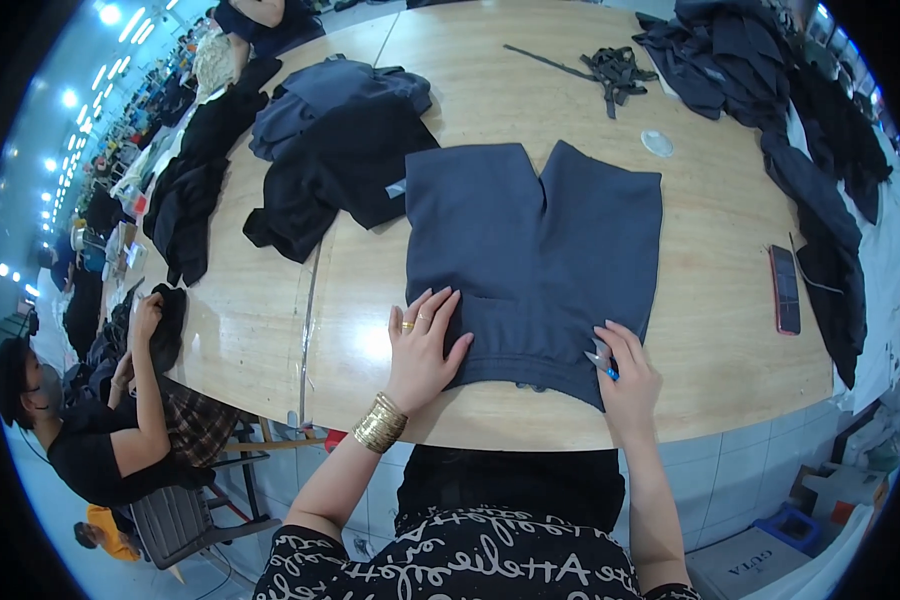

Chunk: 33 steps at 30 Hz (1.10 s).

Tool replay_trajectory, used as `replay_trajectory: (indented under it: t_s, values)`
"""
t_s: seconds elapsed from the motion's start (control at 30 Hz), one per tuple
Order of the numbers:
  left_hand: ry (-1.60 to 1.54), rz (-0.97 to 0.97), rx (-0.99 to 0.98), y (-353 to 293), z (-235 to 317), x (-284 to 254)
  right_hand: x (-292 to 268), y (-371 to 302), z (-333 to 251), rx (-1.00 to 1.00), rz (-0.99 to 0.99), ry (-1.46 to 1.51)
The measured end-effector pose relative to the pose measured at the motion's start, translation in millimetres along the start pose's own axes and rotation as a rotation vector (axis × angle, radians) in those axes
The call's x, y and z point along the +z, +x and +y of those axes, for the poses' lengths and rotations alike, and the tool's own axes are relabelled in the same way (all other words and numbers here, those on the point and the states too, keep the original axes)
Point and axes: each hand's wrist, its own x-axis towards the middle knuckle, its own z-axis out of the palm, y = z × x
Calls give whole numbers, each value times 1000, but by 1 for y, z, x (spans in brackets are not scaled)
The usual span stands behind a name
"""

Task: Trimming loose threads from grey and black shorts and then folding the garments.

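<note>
Head view shows dark grey shorts spread flat on the wooden tabletop, the left hand pressing open-palmed on the waistband. The right hand is curled around what looks like small blue-handled snips at the hem corner. Soft and light, the cloth would likely bunch; best gripped at its thicker waistband edge.

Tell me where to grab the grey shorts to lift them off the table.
Probably best: pinch the waistband of the shorts at the near edge, from the person's side. They lie flat, legs pointing away; the left hand already presses there, and the right hand holds small snips at the corner.
</note>
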Motion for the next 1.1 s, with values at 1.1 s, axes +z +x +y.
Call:
replay_trajectory:
  t_s: [1.1]
  values:
    - [60,9,-273,-32,-34,0,11,220,119,257,269,-236]
